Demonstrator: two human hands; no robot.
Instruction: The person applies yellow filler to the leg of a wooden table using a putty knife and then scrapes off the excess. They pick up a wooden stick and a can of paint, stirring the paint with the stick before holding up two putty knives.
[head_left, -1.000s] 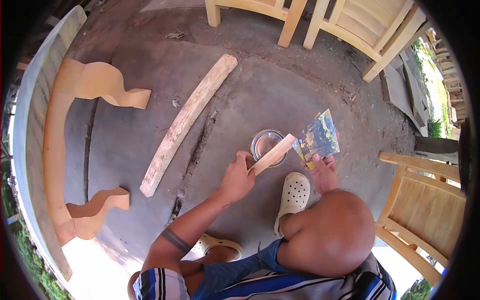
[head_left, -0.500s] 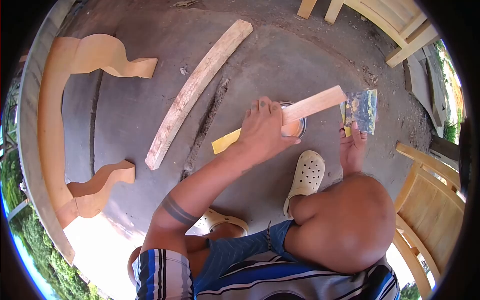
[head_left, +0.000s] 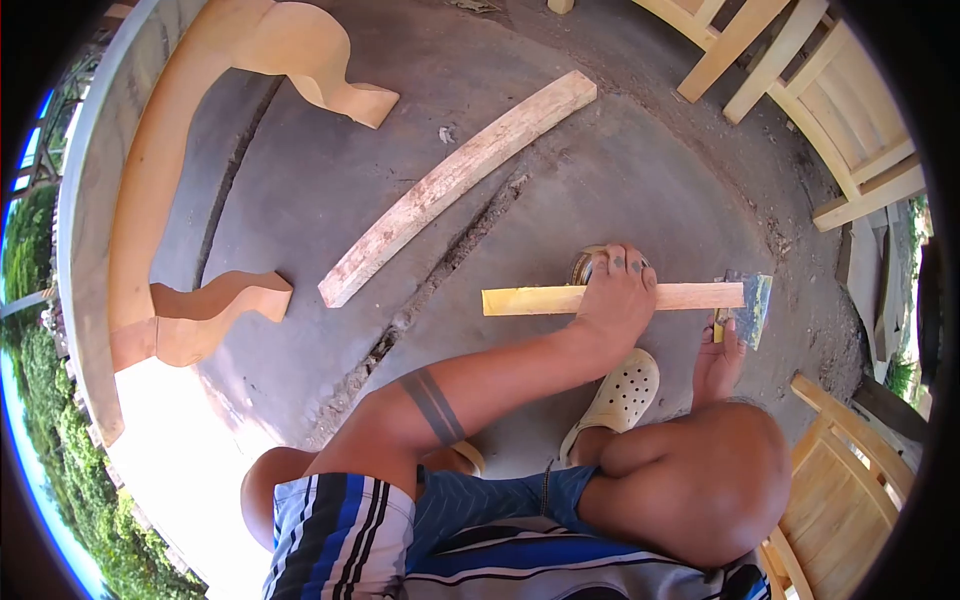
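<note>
My left hand (head_left: 612,297) grips a short flat wooden stick (head_left: 530,299) around its middle and holds it level over a small metal tin (head_left: 586,265), which my hand mostly hides. The stick's left end is coated yellow. My right hand (head_left: 719,359) holds a paint-stained putty knife (head_left: 750,305) by its handle; the stick's right end meets the blade. I am crouched on a concrete floor, with a cream clog (head_left: 616,397) under my hands.
A long curved plank (head_left: 455,182) lies on the floor beyond the tin. A large curved wooden frame with scrolled ends (head_left: 150,200) stands at left. Pale wooden chairs (head_left: 830,100) stand at top right and another chair (head_left: 845,490) at lower right.
My left hand has swung the stick from tilted to level over the tin, its right end now against the putty knife blade. The view has shifted, so everything sits lower and further right.
</note>
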